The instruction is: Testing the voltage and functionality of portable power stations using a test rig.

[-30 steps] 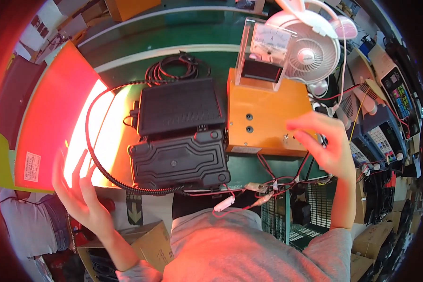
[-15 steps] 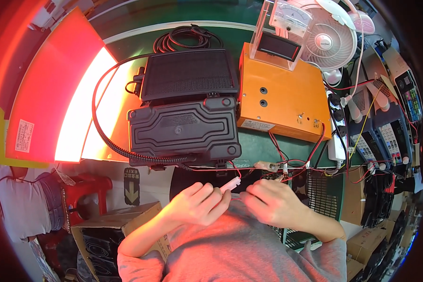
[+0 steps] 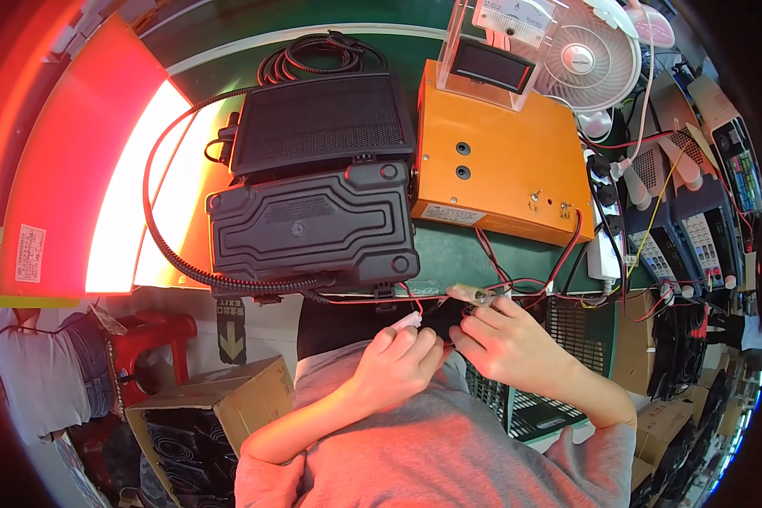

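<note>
Below the bench edge my left hand (image 3: 398,360) is closed on a small pinkish-white plastic piece (image 3: 406,321) with a red wire at it. My right hand (image 3: 504,343) is beside it with curled fingers at the wires; what they grip is hidden. A tan, sleeved clip (image 3: 468,295) is just above my right fingers. On the bench are a ribbed black case (image 3: 309,224) with corrugated cable, a black panel (image 3: 322,118) behind it, and an orange metal box (image 3: 499,169) with switches and leads. A clear-framed ammeter (image 3: 504,21) stands on the box.
A glowing red-lit panel (image 3: 55,195) is at left, a white fan (image 3: 580,63) behind, and power strip (image 3: 603,250) with instruments (image 3: 698,237) at right. Below are cardboard boxes (image 3: 245,389), a red stool (image 3: 152,334), a green crate (image 3: 571,339) and another seated person (image 3: 34,372).
Since a second ago both hands moved down and inward to the hanging wires, my left closing on the pinkish-white piece. Over the last half second my right fingers rose slightly toward the tan clip.
</note>
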Motion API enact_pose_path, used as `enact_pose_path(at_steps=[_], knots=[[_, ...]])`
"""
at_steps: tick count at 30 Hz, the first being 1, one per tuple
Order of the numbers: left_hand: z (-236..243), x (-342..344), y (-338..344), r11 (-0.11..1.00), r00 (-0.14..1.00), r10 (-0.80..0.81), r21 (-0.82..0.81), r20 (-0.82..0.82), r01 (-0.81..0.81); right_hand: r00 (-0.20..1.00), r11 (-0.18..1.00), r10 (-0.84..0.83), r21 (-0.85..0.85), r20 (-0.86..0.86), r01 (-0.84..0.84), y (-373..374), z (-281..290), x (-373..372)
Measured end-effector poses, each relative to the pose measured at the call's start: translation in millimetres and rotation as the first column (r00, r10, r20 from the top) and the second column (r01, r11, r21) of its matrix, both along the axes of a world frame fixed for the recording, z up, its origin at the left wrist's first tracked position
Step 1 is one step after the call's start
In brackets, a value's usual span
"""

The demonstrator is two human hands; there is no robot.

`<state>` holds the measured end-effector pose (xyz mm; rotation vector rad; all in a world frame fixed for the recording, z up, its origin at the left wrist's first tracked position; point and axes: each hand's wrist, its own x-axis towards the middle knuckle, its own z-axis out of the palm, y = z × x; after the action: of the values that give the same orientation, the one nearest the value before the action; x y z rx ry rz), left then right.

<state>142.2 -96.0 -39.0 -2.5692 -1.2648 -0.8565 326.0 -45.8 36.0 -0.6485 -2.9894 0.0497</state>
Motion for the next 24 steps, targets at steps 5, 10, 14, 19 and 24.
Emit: enact_pose_path(at_steps=[5, 10, 14, 19, 24], knots=[[3.3, -5.2, 2.4, 1.000, 0.999, -0.007, 0.010, 0.031, 0.007, 1.000, 0.999, -0.001, -0.042, -0.014, 0.000, 1.5, -1.9, 2.6], [8.2, -9.6, -1.5, 1.000, 1.000, -0.005, 0.010, -0.028, 0.006, 0.996, 0.998, 0.032, -0.050, -0.079, -0.036, 4.3, -0.7, 3.1], [17.7, -22.8, -2.8, 0.993, 0.998, -0.054, -0.109, 0.014, 0.055, 0.996, 0.997, -0.028, -0.074, -0.080, 0.023, 9.4, 9.4, 10.8], [32.7, -23.1, 12.2, 0.991, 0.966, 0.045, -0.133, 0.253, -0.011, 0.966, 0.992, -0.090, -0.110, -0.241, 0.065, 8.4, 16.5, -5.2], [26.2, -4.8, 20.1, 0.986, 0.966, 0.163, -0.076, 0.200, -0.151, 0.998, 0.998, -0.041, 0.038, -0.055, 0.043, 18.4, 22.6, -1.5]])
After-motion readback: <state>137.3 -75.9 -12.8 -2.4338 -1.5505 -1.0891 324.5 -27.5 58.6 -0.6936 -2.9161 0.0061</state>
